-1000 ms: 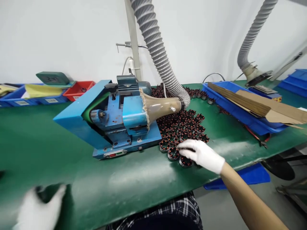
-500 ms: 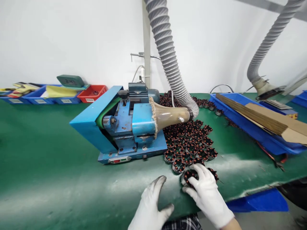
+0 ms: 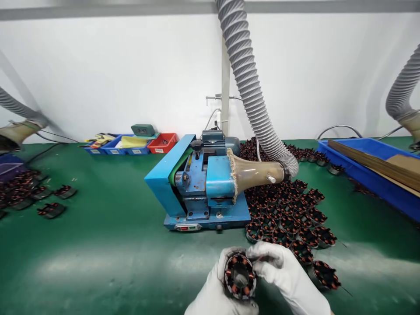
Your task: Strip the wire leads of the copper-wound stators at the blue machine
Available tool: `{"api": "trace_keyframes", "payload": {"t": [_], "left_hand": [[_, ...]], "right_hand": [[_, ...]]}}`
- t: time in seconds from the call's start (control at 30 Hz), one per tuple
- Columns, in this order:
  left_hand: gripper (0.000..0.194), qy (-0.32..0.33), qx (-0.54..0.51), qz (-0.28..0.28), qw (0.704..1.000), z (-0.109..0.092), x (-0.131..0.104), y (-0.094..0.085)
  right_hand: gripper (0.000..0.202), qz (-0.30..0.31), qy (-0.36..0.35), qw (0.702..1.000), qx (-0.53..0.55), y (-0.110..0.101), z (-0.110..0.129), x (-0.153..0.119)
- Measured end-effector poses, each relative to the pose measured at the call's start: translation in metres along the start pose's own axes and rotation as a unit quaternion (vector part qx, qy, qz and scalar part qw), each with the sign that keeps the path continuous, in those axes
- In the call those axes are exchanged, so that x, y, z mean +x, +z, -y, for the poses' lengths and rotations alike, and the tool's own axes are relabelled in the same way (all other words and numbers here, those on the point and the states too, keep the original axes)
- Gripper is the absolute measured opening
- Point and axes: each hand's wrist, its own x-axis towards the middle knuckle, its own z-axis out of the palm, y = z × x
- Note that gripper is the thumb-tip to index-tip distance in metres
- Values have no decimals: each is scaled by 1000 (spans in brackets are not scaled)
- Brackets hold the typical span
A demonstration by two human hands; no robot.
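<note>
White gloves cover both hands. Near the front edge of the green table, my left hand (image 3: pixel 216 288) grips a round motor stator (image 3: pixel 240 276), whose ring of copper windings faces the camera. My right hand (image 3: pixel 287 275) is at the stator's right side, its fingers bent and pinched near the rim; a thin dark reddish strand seems to show between them. Behind the hands stands a blue belt machine (image 3: pixel 197 188) with a translucent nozzle (image 3: pixel 259 173) on its right. Many more stators (image 3: pixel 288 225) lie in rows right of the machine.
A grey ribbed hose (image 3: pixel 252 87) drops to the nozzle. A blue tray (image 3: pixel 370 168) with cardboard is at the right. Small blue bins (image 3: pixel 113 146) and a red bin (image 3: pixel 163 143) stand at the back left. More stators (image 3: pixel 52 210) lie far left.
A stator has been lifted from the table's right part and is now in my left hand, which has closed on it. My right hand has come beside it. The view has turned left.
</note>
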Motion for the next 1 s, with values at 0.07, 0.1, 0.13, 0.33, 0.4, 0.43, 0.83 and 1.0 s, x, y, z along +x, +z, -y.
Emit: {"api": "trace_keyframes", "payload": {"t": [0.07,0.1,0.13,0.33,0.4,0.43,0.83,1.0], "left_hand": [[64,11,51,-52,997,-2,-3,1],[61,28,73,-71,994,-6,-5,2],[56,49,87,-81,992,-10,-7,3],[59,126,17,-128,984,-21,1,10],[57,157,-8,-161,974,-12,17,11],[51,170,-13,-187,967,-6,26,10],[25,142,-41,-313,938,-5,88,-8],[23,129,-43,-319,938,-14,95,-7]], "right_hand": [[18,-24,-12,999,38,5,1,4],[22,-31,-12,996,80,6,3,6],[24,-36,-11,990,134,6,5,8],[21,-130,-70,975,169,3,1,16],[36,-108,-98,988,58,15,-9,18],[46,-106,-112,988,5,23,-13,20],[37,-161,-96,968,-169,64,5,77],[31,-152,-98,967,-180,64,12,80]]}}
